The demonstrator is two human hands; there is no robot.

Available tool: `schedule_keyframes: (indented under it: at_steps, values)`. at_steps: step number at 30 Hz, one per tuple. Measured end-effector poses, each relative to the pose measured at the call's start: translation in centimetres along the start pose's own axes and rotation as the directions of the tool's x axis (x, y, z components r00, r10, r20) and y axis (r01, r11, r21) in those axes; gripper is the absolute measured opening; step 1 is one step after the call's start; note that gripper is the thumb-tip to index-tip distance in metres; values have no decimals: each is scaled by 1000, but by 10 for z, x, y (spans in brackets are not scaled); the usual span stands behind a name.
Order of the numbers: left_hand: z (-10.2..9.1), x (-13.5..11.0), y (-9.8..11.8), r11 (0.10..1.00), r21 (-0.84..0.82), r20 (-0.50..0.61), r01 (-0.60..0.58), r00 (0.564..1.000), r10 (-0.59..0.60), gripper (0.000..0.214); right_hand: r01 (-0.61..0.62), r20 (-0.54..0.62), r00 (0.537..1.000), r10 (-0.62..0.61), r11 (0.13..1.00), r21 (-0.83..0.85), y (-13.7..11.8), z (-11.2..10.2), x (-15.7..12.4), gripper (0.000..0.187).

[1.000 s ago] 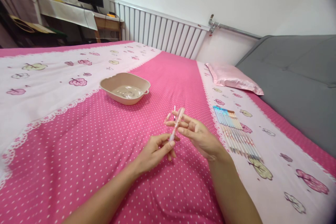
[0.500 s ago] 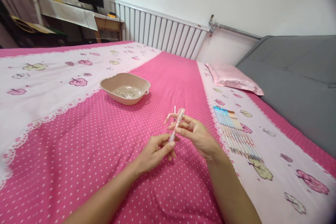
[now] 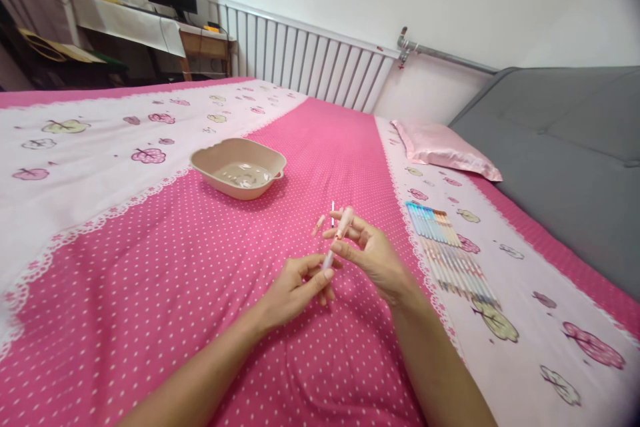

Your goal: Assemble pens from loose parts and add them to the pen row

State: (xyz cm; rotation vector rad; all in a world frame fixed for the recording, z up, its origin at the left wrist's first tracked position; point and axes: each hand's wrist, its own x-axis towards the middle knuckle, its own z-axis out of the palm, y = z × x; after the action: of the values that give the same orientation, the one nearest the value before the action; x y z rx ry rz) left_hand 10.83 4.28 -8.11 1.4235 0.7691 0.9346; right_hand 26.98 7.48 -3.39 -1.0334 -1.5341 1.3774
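A pale pink and white pen point(image 3: 341, 233) slants between my two hands above the bedspread. My left hand point(image 3: 300, 283) is closed round its lower end, thumb on top. With thumb and fingers, my right hand point(image 3: 375, 253) pinches its upper part. Just beyond my right fingertips, a short pink pen piece point(image 3: 319, 225) lies on the dotted cloth. Beside it is a thin white stick with a dark tip point(image 3: 333, 210), like a pen refill, partly behind my fingers.
Rows of pens point(image 3: 463, 267) lie to the right on the bedspread point(image 3: 200, 320). A beige plastic basin point(image 3: 237, 190) with small pieces in it sits at left. Farther back are a pink pillow point(image 3: 450, 150), a grey headboard point(image 3: 560, 127) and a white radiator point(image 3: 300, 53).
The pen's upper part has turned in my right fingers, and its printed marks no longer show. My right fingers have shifted slightly; my left hand has stayed in place.
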Motion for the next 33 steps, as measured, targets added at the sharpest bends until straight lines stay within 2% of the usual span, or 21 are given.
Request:
schedule_keyframes:
  at_steps: [4, 8, 16, 20, 28, 33]
  values:
    - [-1, 0, -1, 1000, -15, 1, -3, 1000, 3, 35, -16, 99, 995, 1, 989, 148, -5, -2, -2, 56]
    - [-1, 1, -4, 1000, -21, -3, 3, 1000, -3, 37, -27, 130, 991, 3, 982, 188, -8, -5, -3, 49]
    - [-1, 0, -4, 998, -51, 11, 39, 999, -39, 38, 40, 7, 999, -44, 953, 299, -5, -6, 1, 41]
    - [-1, 0, -6, 997, -64, 49, 49, 998, -46, 39, 32, -5, 999, -32, 949, 313, -5, -6, 1, 41]
    - [-1, -1, -5, 997, -42, 75, 63, 995, -60, 42, -2, -70, 997, 22, 960, 280, -8, -3, 2, 39]
    - [-1, 0, -7, 999, 29, 53, 34, 998, -35, 37, 42, -145, 989, -11, 975, 219, -3, -3, 3, 36]
